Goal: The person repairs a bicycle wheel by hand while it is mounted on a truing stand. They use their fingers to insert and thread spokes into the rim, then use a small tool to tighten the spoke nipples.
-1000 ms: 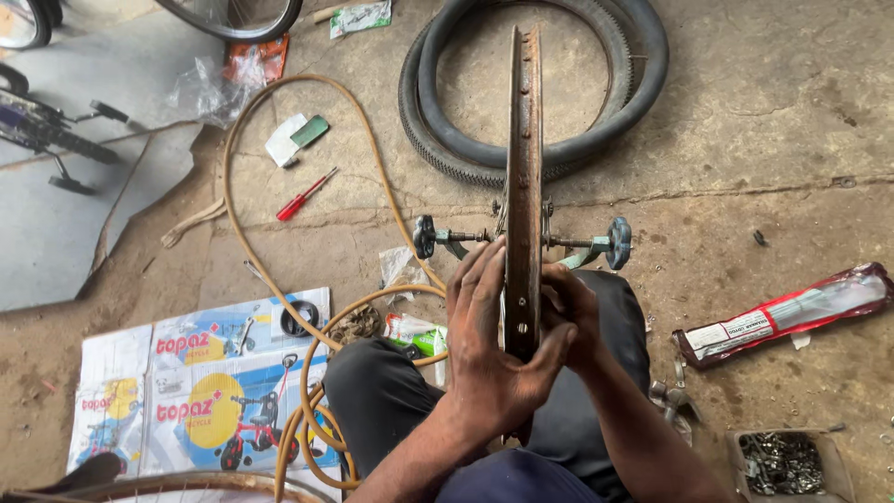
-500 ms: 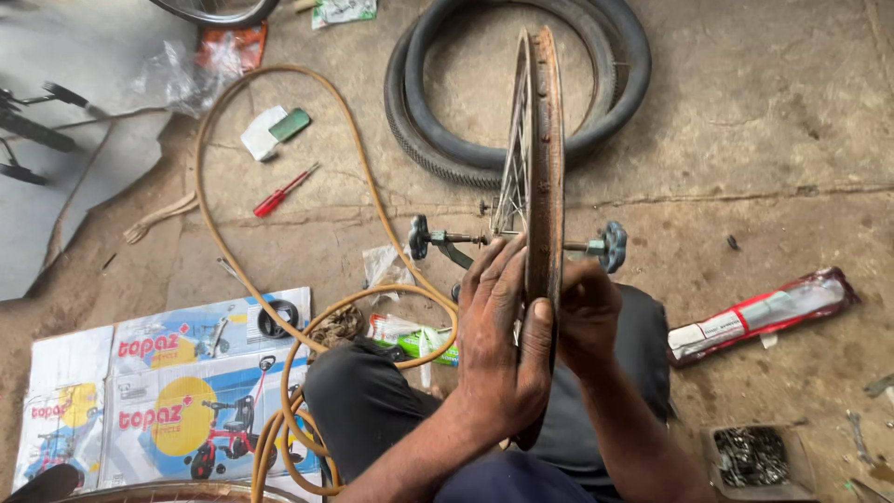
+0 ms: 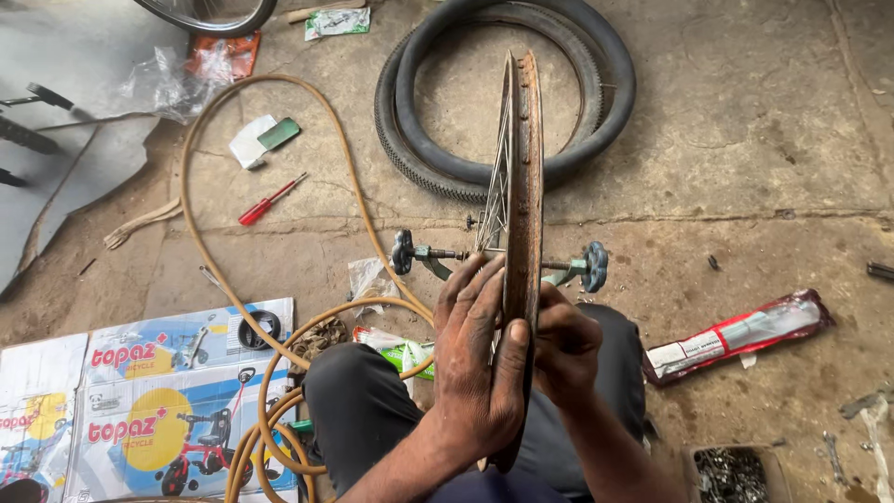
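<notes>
A rusty spoked bicycle wheel rim (image 3: 526, 168) stands upright on edge in a truing stand with two dark knobs (image 3: 592, 266). My left hand (image 3: 480, 368) lies flat against the rim's left side, thumb over its near edge. My right hand (image 3: 562, 346) is curled on the rim's right side, fingers closed at the spokes. Whether it holds a small tool is hidden. My dark-trousered knees (image 3: 358, 401) sit below the wheel.
A black tyre (image 3: 419, 112) lies on the concrete behind the wheel. A tan hose (image 3: 279, 363) loops at left beside a red screwdriver (image 3: 270, 198) and flattened printed cardboard (image 3: 154, 391). A red-and-white packet (image 3: 736, 337) and a box of small metal parts (image 3: 731, 473) lie at right.
The view has shifted so the wheel sits further right and closer. My left hand has slid along the rim, and both hands stay on the wheel.
</notes>
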